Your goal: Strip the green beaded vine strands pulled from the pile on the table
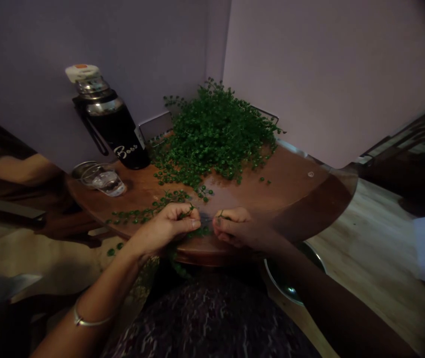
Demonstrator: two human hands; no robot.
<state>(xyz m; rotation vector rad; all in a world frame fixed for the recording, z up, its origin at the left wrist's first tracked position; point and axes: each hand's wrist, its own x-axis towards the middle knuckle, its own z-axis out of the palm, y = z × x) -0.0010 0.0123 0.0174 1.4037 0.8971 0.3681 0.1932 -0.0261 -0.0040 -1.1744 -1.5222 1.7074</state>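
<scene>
At the near edge of the wooden table (290, 189), my left hand (178, 220) is closed in a pinch on a green sprig. A trailing strand (136, 216) with small round green leaves or berries lies beside it on the left; I cannot tell which they are. My right hand (233, 226) faces it a short gap away, its thumb and finger shut on a thin green stem (223, 216). Behind both hands rises a large heap of the same green sprigs (216, 132). A few loose bits lie between the heap and the hands.
A black flask (123, 129) leans by the wall at the left, with a clear glass (108, 181) and another cup (83, 171) near it. Below the table's right side is a metal bowl (294, 276). Another person's arm (20, 169) shows at far left.
</scene>
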